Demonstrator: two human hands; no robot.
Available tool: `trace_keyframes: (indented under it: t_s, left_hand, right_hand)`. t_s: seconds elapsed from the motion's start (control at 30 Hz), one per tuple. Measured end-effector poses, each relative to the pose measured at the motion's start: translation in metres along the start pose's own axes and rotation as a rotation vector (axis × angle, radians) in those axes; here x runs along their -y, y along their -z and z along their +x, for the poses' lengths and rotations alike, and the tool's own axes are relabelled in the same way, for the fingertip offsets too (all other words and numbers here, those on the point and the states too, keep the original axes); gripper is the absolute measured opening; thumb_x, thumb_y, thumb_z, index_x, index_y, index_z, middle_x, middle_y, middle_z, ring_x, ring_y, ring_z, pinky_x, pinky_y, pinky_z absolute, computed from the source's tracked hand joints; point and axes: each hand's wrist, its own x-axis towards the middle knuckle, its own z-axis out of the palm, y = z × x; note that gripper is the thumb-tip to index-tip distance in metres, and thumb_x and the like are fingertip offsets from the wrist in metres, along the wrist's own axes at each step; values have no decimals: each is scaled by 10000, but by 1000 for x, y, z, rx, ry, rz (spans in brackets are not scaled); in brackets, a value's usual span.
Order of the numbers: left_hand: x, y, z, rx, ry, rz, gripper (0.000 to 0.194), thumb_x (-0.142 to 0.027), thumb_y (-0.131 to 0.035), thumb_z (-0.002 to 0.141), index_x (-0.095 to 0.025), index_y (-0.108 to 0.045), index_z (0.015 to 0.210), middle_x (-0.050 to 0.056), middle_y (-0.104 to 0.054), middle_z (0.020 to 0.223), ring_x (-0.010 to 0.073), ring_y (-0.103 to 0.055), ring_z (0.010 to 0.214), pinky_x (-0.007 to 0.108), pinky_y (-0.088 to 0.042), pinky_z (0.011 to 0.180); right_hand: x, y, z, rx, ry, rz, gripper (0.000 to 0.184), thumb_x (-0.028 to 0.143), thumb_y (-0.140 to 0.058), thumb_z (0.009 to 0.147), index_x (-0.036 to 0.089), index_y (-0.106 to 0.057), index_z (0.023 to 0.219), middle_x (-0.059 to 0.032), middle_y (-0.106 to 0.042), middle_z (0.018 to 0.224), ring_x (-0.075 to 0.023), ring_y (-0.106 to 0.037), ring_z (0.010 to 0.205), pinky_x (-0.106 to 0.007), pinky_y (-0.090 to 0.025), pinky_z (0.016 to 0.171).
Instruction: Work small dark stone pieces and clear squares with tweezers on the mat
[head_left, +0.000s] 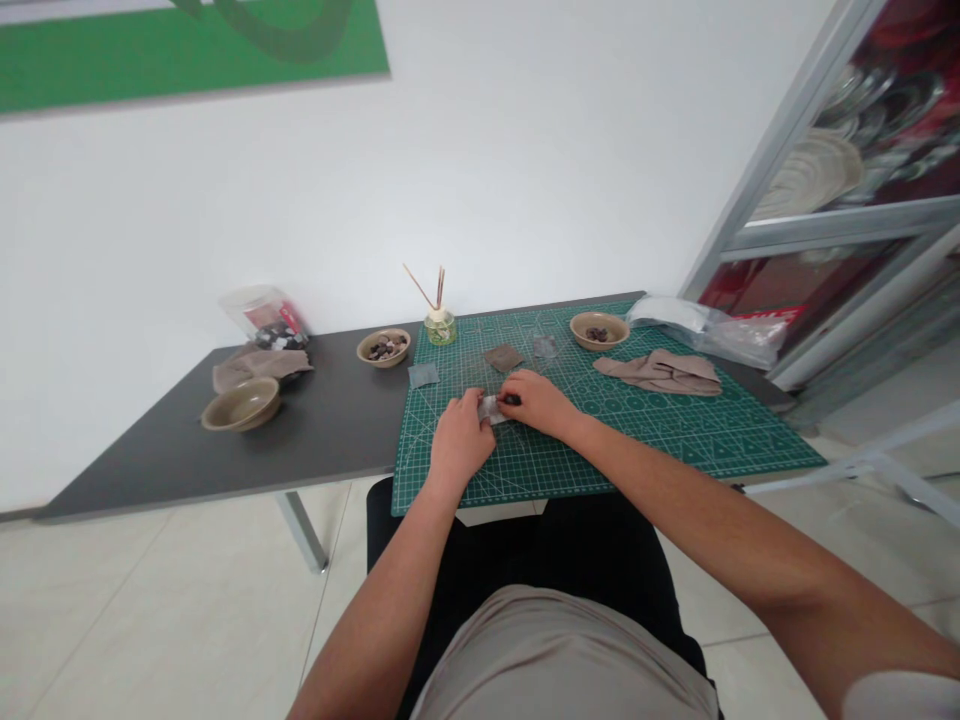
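Observation:
Over the green cutting mat (517, 470), my left hand (459, 440) pinches the edge of a small whitish bag-like piece (490, 409). My right hand (541, 402) is closed at the other side of it, with a small dark round piece (513, 399) at its fingertips. Whether the dark piece is partly inside the whitish one, I cannot tell. Just beyond my hands lie a brown square (503, 358) and a clear small pouch (545, 346). Another clear pouch (424, 375) rests near the mat's left edge.
A bowl of dark and light pieces (383, 360) stands left of a reed diffuser (440, 326). Another bowl (600, 343) holds dark pieces, behind a crumpled brown cloth (660, 373). Farther left are a tan bowl (241, 415) and a tipped clear jar (264, 312). Plastic bags (709, 330) lie right.

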Motion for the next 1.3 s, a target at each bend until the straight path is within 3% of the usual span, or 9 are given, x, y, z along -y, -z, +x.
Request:
trace_keyframes:
  t_s: [0.23,0.43,0.6,0.77,0.93,1.13,1.3]
  left_hand:
    - [0,0,-1,-4,-1,7,361,-134,-523,843,-217,-502,1193,106,-645,1085,253,-579,1081,370,-453,910]
    - [-1,0,-2,3,16,-1,378,-125,-526,835,-214,-492,1200,109,-641,1105,252,-565,1121,368,-449,918]
    - [-2,1,-1,14,10,17,350,-137,-519,851,-215,-503,1192,110,-646,1090,256,-574,1099,373,-448,914]
    - [-1,1,-1,6,8,19,358,-140,-521,850,-214,-498,1199,108,-646,1102,251,-575,1103,366,-449,913]
    - [1,0,-1,-12,-23,27,343,-137,-521,845,-214,-506,1178,110,-650,1082,258,-582,1079,373,-454,898]
    - [2,-1,-3,-27,-28,15,355,-140,-529,839,-206,-508,1187,111,-643,1084,258,-583,1082,370,-459,898]
    - [0,0,-2,-14,-15,34,347,-142,-521,845,-210,-514,1186,111,-643,1071,260,-586,1079,373,-462,893]
  right_hand:
    - [3,-5,2,51,94,36,50,201,-663,850,178,-676,808,-34,-621,858,-184,-533,893,-296,-397,814]
    - [0,-9,5,-49,-3,-52,118,216,-661,829,172,-631,724,-44,-569,832,-198,-505,867,-309,-385,805]
    - [1,-8,3,27,150,35,74,210,-625,863,182,-644,798,-40,-598,870,-189,-510,880,-311,-380,829]
    - [2,-10,4,-61,65,-97,139,238,-639,839,179,-608,717,-51,-550,819,-218,-479,851,-339,-373,802]
    - [1,-10,2,12,192,-17,131,268,-607,886,189,-618,782,-38,-557,843,-203,-485,857,-317,-369,798]
    - [2,-13,3,-89,49,-167,148,284,-617,859,194,-588,745,-49,-532,825,-228,-461,850,-330,-345,758]
    - [1,-11,3,-10,196,-69,144,275,-597,883,194,-599,765,-34,-527,815,-209,-469,832,-322,-362,782]
